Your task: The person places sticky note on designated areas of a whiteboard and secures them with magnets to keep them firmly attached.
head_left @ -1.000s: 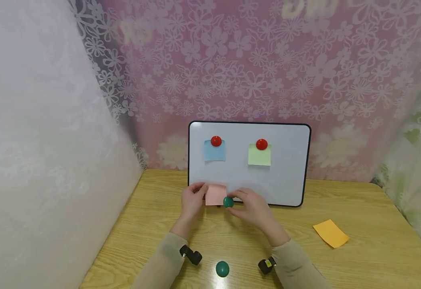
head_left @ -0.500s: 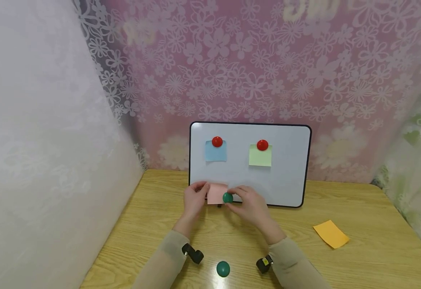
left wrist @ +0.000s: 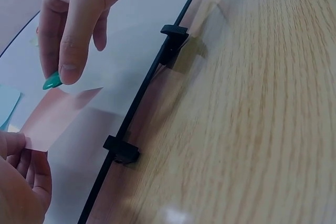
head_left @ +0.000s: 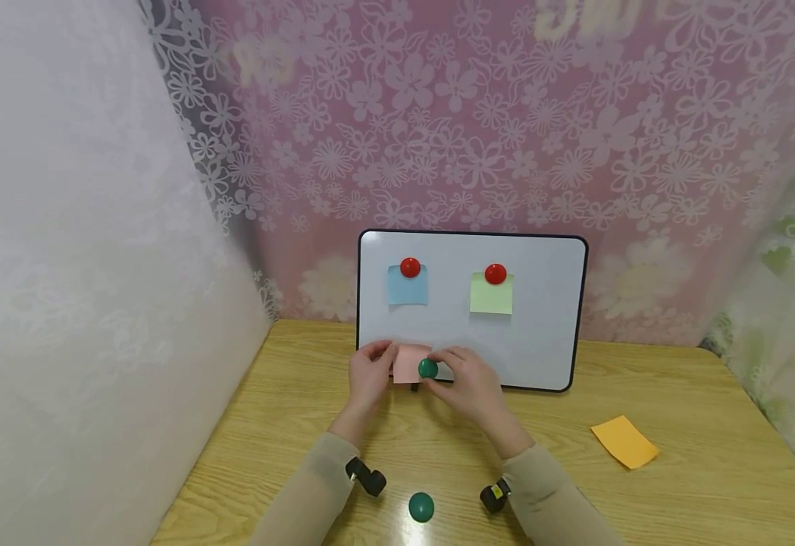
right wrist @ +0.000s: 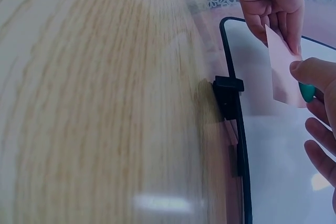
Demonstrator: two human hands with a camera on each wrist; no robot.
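My left hand point(head_left: 368, 375) pinches the left edge of a pink sticky note point(head_left: 408, 364) in front of the lower left of a whiteboard point(head_left: 540, 318). The note's lower edge stands off the board surface in the left wrist view. My right hand point(head_left: 472, 387) pinches a round green magnet point(head_left: 427, 368) between thumb and fingers, at the note's right side. In the right wrist view the magnet point(right wrist: 306, 92) sits close by the note point(right wrist: 282, 72). Above, a blue sticky note point(head_left: 407, 287) and a pale green one point(head_left: 491, 296) hang under red magnets point(head_left: 410, 267).
A second green magnet point(head_left: 420, 507) lies on the wooden table point(head_left: 267, 455) between the forearms. An orange sticky note point(head_left: 625, 442) lies to the right. Black feet point(left wrist: 122, 149) support the board's lower edge. A flowered pink curtain point(head_left: 452, 136) hangs behind.
Both hands have moved slightly up with the pink sticky note. The green magnet in the right hand has shifted up and left, and now overlaps the note more.
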